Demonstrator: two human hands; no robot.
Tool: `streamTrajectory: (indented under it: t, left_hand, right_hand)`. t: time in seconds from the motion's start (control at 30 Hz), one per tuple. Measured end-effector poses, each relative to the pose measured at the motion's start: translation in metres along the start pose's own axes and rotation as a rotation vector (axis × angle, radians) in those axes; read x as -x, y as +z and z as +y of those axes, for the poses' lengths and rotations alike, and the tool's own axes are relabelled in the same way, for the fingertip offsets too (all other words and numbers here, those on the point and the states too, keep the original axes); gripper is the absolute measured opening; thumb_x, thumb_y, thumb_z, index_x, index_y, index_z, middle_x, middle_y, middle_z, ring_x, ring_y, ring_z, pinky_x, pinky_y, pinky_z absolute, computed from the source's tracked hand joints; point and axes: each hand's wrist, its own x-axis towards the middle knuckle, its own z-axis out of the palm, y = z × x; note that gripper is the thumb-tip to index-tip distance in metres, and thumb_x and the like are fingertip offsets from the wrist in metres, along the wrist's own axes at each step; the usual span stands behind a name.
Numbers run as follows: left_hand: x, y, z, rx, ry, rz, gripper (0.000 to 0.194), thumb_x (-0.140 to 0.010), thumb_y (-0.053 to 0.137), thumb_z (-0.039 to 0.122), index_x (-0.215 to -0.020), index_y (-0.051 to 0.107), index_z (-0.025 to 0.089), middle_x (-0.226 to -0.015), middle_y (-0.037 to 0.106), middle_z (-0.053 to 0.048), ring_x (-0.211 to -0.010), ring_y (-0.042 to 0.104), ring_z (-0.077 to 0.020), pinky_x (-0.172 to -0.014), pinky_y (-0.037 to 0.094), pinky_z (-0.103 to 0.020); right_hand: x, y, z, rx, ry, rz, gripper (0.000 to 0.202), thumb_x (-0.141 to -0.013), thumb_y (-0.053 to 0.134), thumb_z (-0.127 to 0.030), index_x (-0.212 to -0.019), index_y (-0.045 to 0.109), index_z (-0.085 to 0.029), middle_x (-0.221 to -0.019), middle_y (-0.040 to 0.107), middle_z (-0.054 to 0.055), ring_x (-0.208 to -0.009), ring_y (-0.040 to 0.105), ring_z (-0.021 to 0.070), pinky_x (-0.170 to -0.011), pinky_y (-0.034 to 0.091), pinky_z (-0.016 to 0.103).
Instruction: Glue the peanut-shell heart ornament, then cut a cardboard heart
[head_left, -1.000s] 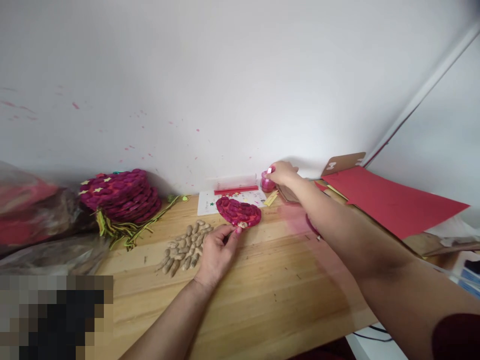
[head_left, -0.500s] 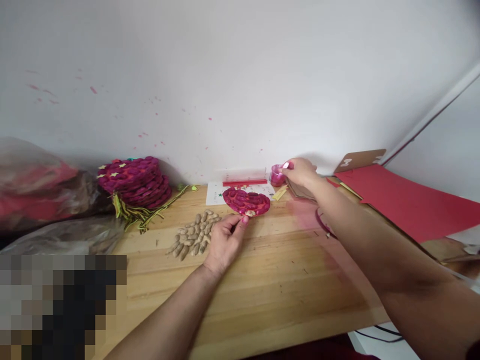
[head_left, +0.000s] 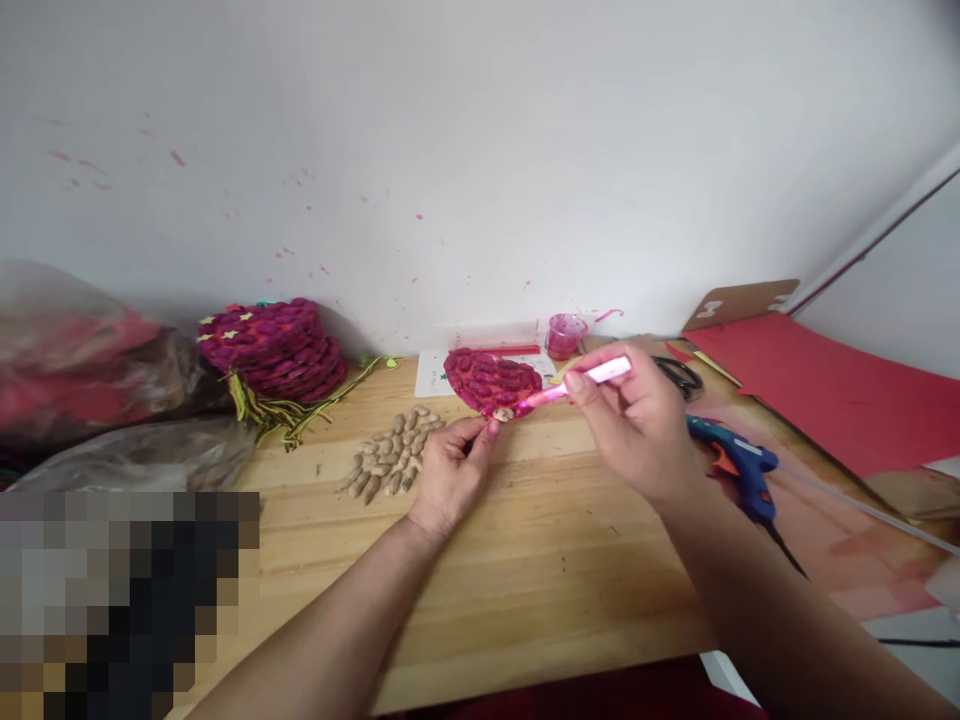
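Observation:
My left hand (head_left: 454, 470) pinches the lower edge of a round disc (head_left: 491, 380) covered in magenta-painted peanut shells, tilted up off the table. Near my left thumb one shell (head_left: 502, 414) is still pale. In my right hand (head_left: 637, 430) is a white-handled paintbrush (head_left: 592, 378), held like a pen. Its pink tip is at the disc's lower right edge, beside the pale shell. Behind the disc stands a clear cup (head_left: 564, 336) of pink paint. Unpainted peanuts (head_left: 394, 455) lie in a loose pile left of my left hand.
At the back left is a stack of magenta discs (head_left: 277, 350) with yellow-green cords, beside plastic bags (head_left: 97, 360). A blue glue gun (head_left: 739, 465) lies right of my right hand. Red sheets (head_left: 832, 390) cover the far right. Paint specks mark the white wall (head_left: 480, 150).
My right hand has come back from the paint cup with the brush to the disc's edge. The disc is tilted more upright. The glue gun now shows beyond my right arm.

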Motion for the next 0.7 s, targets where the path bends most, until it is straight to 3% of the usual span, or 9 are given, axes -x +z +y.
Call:
streamTrajectory:
  t: [0.27,0.5,0.7]
  left_hand:
    - [0.004,0.001,0.006,-0.068,0.061,-0.045,0.028,-0.094,0.059,0.035,-0.091,0.078,0.016,-0.08,0.073,-0.004,-0.076,0.063,-0.0191,-0.072,0.047,-0.028]
    - [0.006,0.001,0.012,-0.126,0.095,-0.059,0.026,-0.094,0.057,0.032,-0.093,0.078,0.016,-0.077,0.072,-0.005,-0.071,0.061,-0.0176,-0.068,0.046,-0.026]
    - [0.006,0.001,0.011,-0.149,0.11,-0.057,0.026,-0.095,0.056,0.032,-0.086,0.076,0.017,-0.075,0.07,-0.005,-0.07,0.061,-0.0181,-0.067,0.045,-0.027]
  right_hand:
    - [0.013,0.006,0.004,0.117,-0.222,-0.048,0.007,-0.093,0.062,-0.023,-0.1,0.06,-0.026,-0.093,0.068,0.003,-0.088,0.066,0.0213,-0.083,0.05,0.039]
    - [0.011,0.005,0.004,0.177,-0.252,-0.104,0.005,-0.094,0.061,-0.023,-0.097,0.059,-0.026,-0.089,0.07,0.002,-0.082,0.066,0.0209,-0.082,0.049,0.041]
    - [0.011,0.006,0.005,0.19,-0.246,-0.078,0.005,-0.095,0.06,-0.023,-0.096,0.058,-0.027,-0.087,0.069,0.001,-0.084,0.066,0.0218,-0.084,0.049,0.042]
